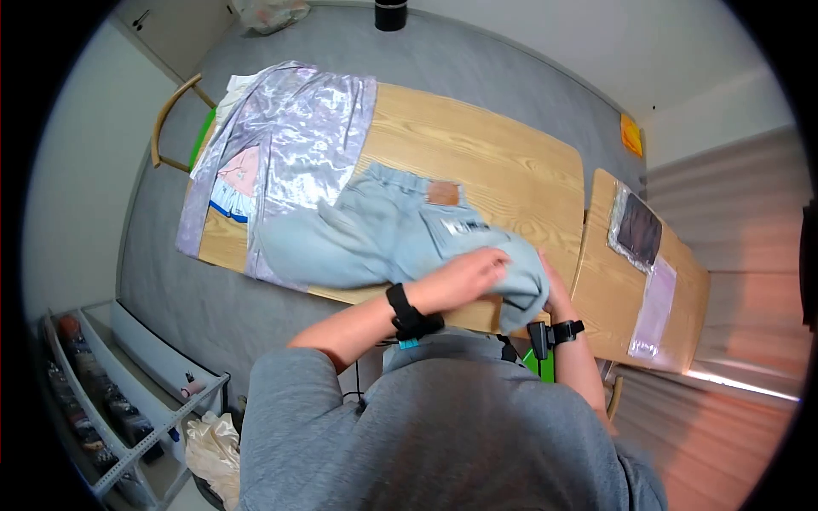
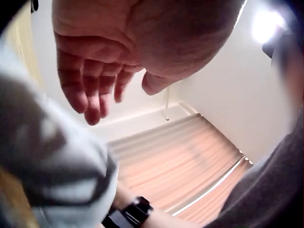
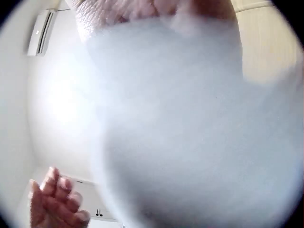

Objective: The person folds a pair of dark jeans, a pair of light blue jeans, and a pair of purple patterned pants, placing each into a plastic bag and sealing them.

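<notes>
Light blue jeans point(image 1: 392, 226) lie across the near side of the wooden table, with a brown patch point(image 1: 443, 193) at the waistband. My left hand point(image 1: 467, 279) hovers over the lower part of one leg. In the left wrist view its fingers point(image 2: 92, 95) are loosely extended, with nothing between them. My right hand point(image 1: 556, 289) is at the right end of that leg, which bulges up beside it. Pale denim point(image 3: 190, 128) covers most of the right wrist view and hides the right fingers, so I cannot tell whether they grip it.
A shiny lilac cloth point(image 1: 315, 128) covers the table's left end, beside a pink and white folded piece point(image 1: 239, 179). On the side table point(image 1: 596, 315) lie a dark item in clear plastic point(image 1: 637, 228) and a lilac packet point(image 1: 654, 307). A chair point(image 1: 158, 128) stands at left.
</notes>
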Action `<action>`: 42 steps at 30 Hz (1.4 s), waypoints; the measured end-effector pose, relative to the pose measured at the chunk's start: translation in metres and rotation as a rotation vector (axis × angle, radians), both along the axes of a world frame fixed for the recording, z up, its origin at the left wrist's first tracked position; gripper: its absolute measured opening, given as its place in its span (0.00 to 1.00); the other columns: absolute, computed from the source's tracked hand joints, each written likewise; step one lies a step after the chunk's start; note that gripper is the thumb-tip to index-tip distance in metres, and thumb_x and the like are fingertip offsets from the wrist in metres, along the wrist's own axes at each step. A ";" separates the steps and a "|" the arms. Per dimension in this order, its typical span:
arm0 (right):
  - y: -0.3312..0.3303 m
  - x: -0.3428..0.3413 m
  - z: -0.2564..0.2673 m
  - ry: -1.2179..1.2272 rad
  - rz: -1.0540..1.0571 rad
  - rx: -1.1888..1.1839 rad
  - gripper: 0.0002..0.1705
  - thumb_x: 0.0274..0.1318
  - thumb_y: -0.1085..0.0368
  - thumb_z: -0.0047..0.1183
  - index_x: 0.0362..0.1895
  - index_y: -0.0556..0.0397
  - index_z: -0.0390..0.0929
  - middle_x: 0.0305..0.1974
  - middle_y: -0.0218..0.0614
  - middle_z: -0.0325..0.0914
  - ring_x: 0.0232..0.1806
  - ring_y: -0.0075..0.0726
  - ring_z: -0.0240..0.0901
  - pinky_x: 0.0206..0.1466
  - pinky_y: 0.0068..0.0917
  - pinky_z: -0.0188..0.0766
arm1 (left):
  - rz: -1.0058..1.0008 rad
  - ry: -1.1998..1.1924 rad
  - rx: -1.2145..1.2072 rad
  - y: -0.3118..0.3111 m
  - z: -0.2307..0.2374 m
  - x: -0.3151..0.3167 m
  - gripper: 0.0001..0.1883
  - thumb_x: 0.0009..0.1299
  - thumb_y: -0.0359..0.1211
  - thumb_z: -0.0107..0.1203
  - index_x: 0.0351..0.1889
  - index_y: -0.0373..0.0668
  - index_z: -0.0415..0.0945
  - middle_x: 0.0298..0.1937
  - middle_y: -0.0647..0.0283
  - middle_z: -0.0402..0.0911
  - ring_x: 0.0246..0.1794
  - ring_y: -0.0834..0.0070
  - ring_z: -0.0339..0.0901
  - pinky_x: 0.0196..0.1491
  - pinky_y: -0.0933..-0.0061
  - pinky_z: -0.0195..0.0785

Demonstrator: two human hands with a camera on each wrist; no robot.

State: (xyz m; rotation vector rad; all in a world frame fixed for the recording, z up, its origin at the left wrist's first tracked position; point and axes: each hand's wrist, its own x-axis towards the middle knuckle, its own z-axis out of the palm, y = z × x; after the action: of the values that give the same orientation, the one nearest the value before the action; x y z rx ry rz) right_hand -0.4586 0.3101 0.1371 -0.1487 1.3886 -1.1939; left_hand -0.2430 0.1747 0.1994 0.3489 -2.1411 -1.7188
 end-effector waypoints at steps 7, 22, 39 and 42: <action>0.052 0.000 -0.081 0.215 0.286 0.230 0.26 0.59 0.57 0.50 0.56 0.63 0.67 0.50 0.40 0.74 0.48 0.33 0.70 0.53 0.28 0.66 | 0.654 -0.679 -0.378 -0.097 -0.140 0.040 0.32 0.56 0.40 0.61 0.56 0.33 0.65 0.56 0.44 0.68 0.59 0.50 0.63 0.59 0.58 0.59; 0.115 0.035 -0.078 0.555 -0.003 0.267 0.36 0.42 0.72 0.59 0.59 0.62 0.61 0.52 0.49 0.71 0.52 0.40 0.69 0.55 0.30 0.65 | 0.277 -0.470 0.338 -0.038 -0.100 -0.025 0.10 0.60 0.34 0.60 0.32 0.35 0.79 0.23 0.66 0.78 0.22 0.82 0.71 0.27 0.75 0.65; 0.425 0.080 0.064 0.437 -0.548 -0.283 0.34 0.42 0.76 0.60 0.58 0.56 0.66 0.46 0.32 0.75 0.48 0.28 0.72 0.51 0.24 0.68 | -0.817 0.002 -0.084 0.269 0.096 -0.058 0.12 0.58 0.26 0.57 0.41 0.38 0.80 0.28 0.62 0.78 0.30 0.75 0.73 0.36 0.76 0.65; 0.471 0.104 0.090 0.521 -0.627 -0.283 0.28 0.41 0.77 0.57 0.52 0.59 0.72 0.47 0.33 0.77 0.47 0.26 0.73 0.55 0.25 0.67 | -0.623 -0.086 0.064 0.286 0.107 -0.057 0.07 0.59 0.27 0.58 0.35 0.35 0.79 0.28 0.68 0.76 0.29 0.82 0.71 0.34 0.80 0.64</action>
State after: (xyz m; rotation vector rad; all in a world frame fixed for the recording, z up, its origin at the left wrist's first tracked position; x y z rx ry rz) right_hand -0.3547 0.7815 0.2268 -0.2456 1.7785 -1.9758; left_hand -0.2998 0.4607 0.3064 -0.2700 -2.4256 -2.1230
